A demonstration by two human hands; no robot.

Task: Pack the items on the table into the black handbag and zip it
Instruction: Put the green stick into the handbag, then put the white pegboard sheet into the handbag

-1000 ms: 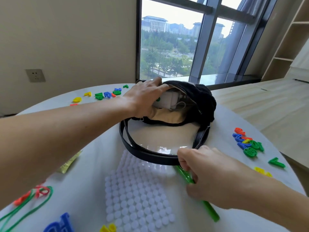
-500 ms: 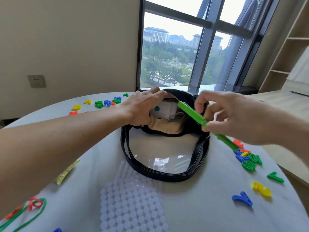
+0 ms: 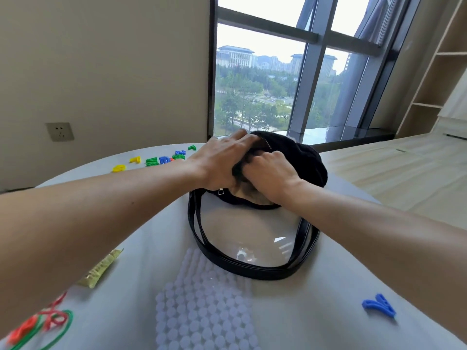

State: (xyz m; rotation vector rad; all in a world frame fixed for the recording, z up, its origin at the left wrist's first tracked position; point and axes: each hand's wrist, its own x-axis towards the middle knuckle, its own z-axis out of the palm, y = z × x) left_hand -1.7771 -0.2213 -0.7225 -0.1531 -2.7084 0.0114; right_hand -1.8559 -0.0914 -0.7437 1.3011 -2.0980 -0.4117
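Observation:
The black handbag (image 3: 308, 160) lies on the round white table (image 3: 290, 311), its mouth facing me and its black strap (image 3: 242, 267) looped toward me. My left hand (image 3: 222, 162) grips the left rim of the mouth and holds it open. My right hand (image 3: 270, 170) is pushed into the mouth with its fingers curled down inside. The green stick it carried is hidden from view, as is everything else in the bag.
A white bumpy mat (image 3: 202, 306) lies just in front of the strap. A gold sachet (image 3: 101, 270) and red and green cords (image 3: 43, 324) lie at the left. A blue plastic letter (image 3: 377, 305) sits at the right, and coloured letters (image 3: 164, 160) at the back left.
My right hand lifted the green stick from the table in front of the strap, carried it up to the bag and went into the mouth. My left hand kept its hold on the rim.

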